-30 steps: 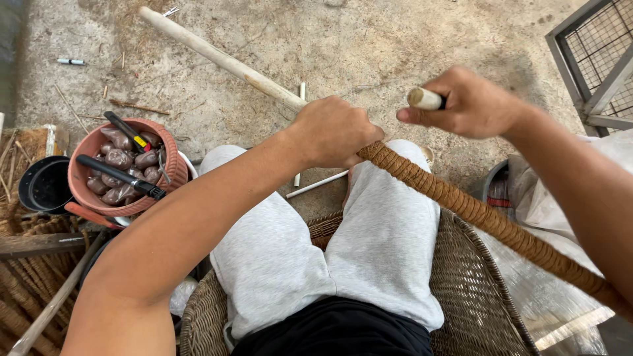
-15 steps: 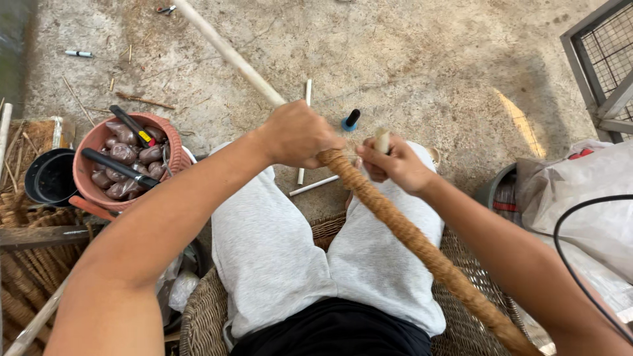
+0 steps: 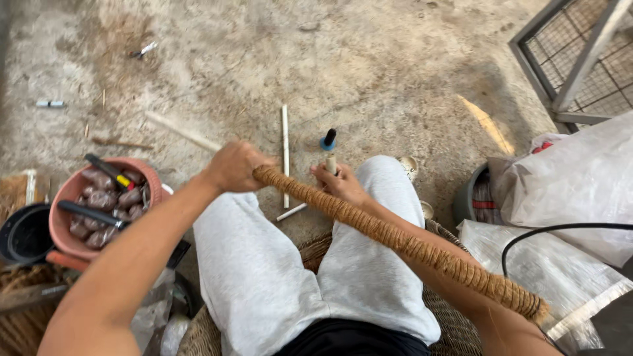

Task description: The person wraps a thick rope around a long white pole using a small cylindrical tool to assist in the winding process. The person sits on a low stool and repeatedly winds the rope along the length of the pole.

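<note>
- Right now the left hand point(image 3: 234, 165) is wrapped around the upper end of a long rope-wound stick point(image 3: 395, 240), its fingers closed tight over the last coils, so it is clamped on the stick.
- Just beside it, the right hand point(image 3: 339, 184) rests on the same stick with its fingers pinched around a small pale stub point(image 3: 331, 162); whether that stub is the bare tip or a loose piece cannot be told.
- The stick lies slantwise over the person's lap in grey trousers point(image 3: 290, 277), running from the hands down toward the right edge, where the winding ends in a thick frayed bundle.
- Risk, as I judge it: if the left grip eases, the topmost coils could slacken and slide, since only that hand seems to hold them.
- Another risk: the long lower end hangs past the woven seat point(image 3: 455, 310), close to a black cable point(image 3: 560, 231) and plastic sacks point(image 3: 580, 184); a swing of the stick could snag them.
- Near the left knee a red basin point(image 3: 66, 234) holds dark lumps and black-handled tools; an elbow drawn back could knock it.
- On the concrete floor point(image 3: 369, 66) lie a thin white rod point(image 3: 285, 151) and a small blue-based bottle point(image 3: 328, 140), easy to kick over.
</note>
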